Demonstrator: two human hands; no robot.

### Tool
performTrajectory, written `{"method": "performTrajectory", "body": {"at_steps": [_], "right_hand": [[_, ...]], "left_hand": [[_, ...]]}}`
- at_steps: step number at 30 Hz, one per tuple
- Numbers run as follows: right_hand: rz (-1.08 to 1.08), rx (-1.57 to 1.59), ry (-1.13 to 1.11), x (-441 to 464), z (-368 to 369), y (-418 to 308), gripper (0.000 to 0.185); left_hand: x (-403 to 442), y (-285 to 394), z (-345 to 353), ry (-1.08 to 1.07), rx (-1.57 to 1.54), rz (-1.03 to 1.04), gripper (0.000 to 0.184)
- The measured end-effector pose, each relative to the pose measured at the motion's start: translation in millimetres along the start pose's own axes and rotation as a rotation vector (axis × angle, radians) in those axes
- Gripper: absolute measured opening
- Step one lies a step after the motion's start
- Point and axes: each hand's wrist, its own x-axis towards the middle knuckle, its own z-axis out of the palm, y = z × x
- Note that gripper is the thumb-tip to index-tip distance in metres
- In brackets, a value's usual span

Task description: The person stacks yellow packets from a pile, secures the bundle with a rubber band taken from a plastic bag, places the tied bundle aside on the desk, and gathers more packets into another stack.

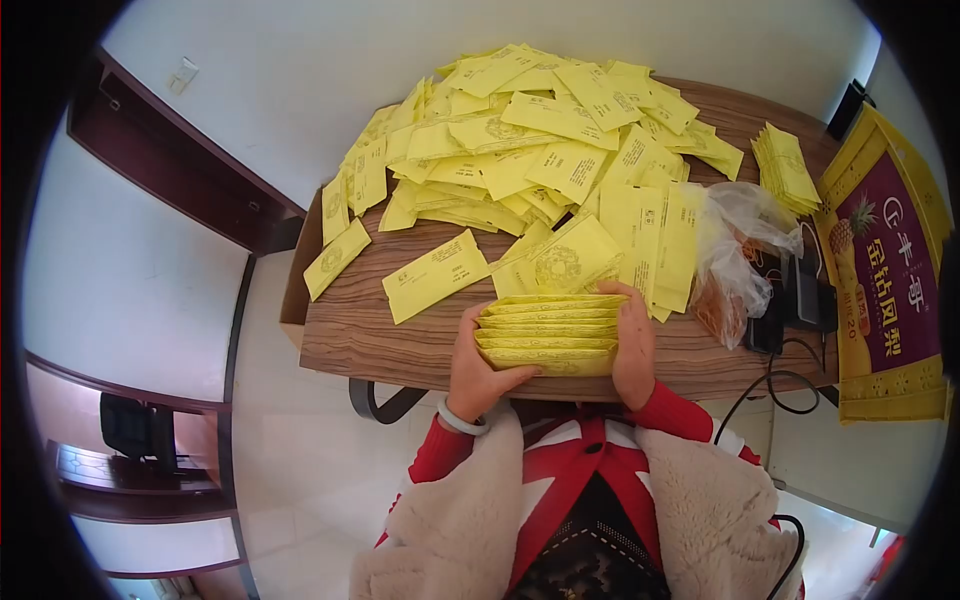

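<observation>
My left hand (474, 366) and my right hand (632, 345) hold a stack of yellow packets (547, 335) between them, over the near edge of the wooden table (400, 350). The left fingers and thumb wrap the stack's left end; the right palm presses its right end. Beyond the stack lies a large loose heap of yellow printed packets (510, 140). One single packet (436, 276) lies flat at the left of the hands, and another (337, 259) rests at the table's left edge.
Right of the heap are a clear plastic bag (735, 260), black devices (806, 300) with a cable (790, 375), and a neat packet stack (785, 168). A yellow and purple pineapple box (885, 270) stands at the far right. A cardboard box (297, 280) is beside the table's left edge.
</observation>
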Motion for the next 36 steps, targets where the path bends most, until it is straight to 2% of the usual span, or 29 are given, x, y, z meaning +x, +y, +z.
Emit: {"method": "performTrajectory", "body": {"at_steps": [4, 11, 15, 19, 24, 29, 36], "right_hand": [[0.053, 0.025, -0.097, 1.5, -9.0, 8.3, 0.036], [0.028, -0.001, -0.163, 10.5, -21.1, 10.7, 0.039], [0.025, 0.042, -0.241, 9.5, -31.2, -0.8, 0.053], [-0.177, -0.446, -0.337, 5.3, -44.7, -14.0, 0.080], [0.007, -0.421, -0.351, 6.2, -44.4, -17.8, 0.080], [0.085, -0.439, -0.349, 1.8, -46.3, -0.8, 0.072], [-0.032, -0.535, -0.356, 5.4, -46.9, -5.0, 0.064]], "left_hand": [[-0.4, 6.7, 0.8, -0.011, 0.129, 0.013, 0.097], [-6.1, -2.9, 7.6, 0.040, 0.063, 0.005, 0.096], [-10.4, -3.1, 6.7, 0.049, 0.027, -0.023, 0.097], [-8.2, -2.3, 8.9, 0.039, 0.027, -0.019, 0.097], [-5.5, 8.0, 8.6, 0.050, 0.092, 0.053, 0.098], [-9.2, -1.1, 4.8, 0.026, 0.150, -0.001, 0.098], [-8.8, -4.8, 2.2, 0.029, 0.277, 0.090, 0.097]]}}
